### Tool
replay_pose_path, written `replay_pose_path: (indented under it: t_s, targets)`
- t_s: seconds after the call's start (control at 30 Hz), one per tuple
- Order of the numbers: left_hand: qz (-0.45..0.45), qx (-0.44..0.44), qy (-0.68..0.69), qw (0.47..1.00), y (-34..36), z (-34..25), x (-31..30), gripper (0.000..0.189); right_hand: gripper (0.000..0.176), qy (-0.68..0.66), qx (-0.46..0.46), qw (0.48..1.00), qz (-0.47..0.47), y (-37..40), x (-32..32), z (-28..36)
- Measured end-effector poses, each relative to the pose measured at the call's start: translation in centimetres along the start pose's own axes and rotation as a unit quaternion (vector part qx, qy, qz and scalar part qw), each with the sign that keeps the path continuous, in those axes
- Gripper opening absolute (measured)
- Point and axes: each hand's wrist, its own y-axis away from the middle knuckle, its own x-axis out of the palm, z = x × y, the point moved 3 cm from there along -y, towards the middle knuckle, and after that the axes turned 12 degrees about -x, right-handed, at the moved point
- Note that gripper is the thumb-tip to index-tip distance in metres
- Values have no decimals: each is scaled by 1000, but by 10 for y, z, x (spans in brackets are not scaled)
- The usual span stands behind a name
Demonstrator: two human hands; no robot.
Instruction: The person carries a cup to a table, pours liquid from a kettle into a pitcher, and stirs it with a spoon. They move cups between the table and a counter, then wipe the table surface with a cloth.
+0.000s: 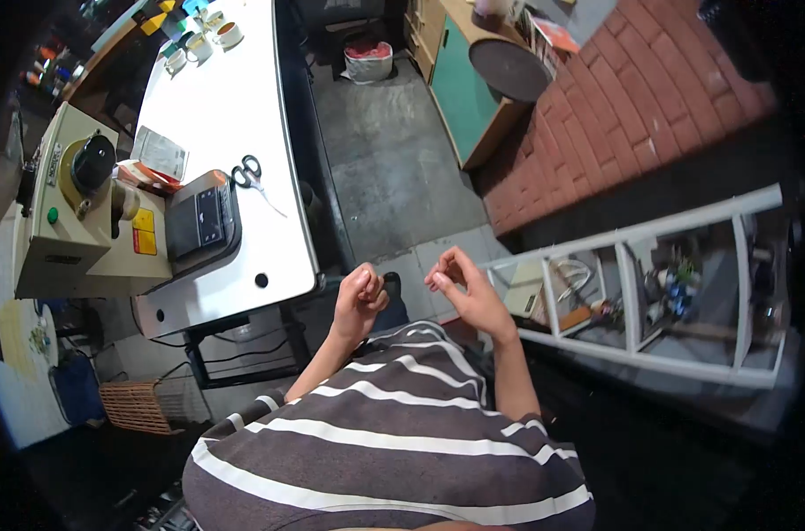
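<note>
My left hand [361, 301] is held in front of the striped shirt, its fingers curled into a loose fist with nothing visible in it. To its right, my right hand [469, 294] has bent fingers, and the thumb comes close to the fingertips; no object shows there. The two hands are apart and touch nothing. Nearest to my left hand is the corner of the white table [283, 257]. On that table lie scissors [253, 177] with dark handles, beside a black digital scale [203, 219].
A beige machine [84, 203] stands at the left. Cups [228, 35] are at the table's far end. A white metal shelf rack [630, 296] is on the right, below a brick surface [615, 115]. A green cabinet [464, 97] and a bag [368, 62] stand ahead.
</note>
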Motion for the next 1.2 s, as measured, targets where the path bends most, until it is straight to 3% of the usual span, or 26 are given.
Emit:
replay_pose_path:
  t_s: [0.17,0.4,0.53,0.83,1.2]
  targets:
    - [-21,43,-41,998,-58,-36,2,37,10,4,25,998,49,-76,-33,-15]
    - [-23,93,31,995,-172,-103,-13,34,12,-4,49,991,123,-209,-65,-32]
    - [-63,103,5,993,-214,-139,-15,35,12,15,8,993,118,-276,-91,-42]
    - [-163,173,11,971,-329,-218,-46,34,13,-78,35,987,137,-449,-165,-102]
    - [-292,257,-39,920,-497,-336,-34,34,8,-35,-24,965,258,-680,-225,-115]
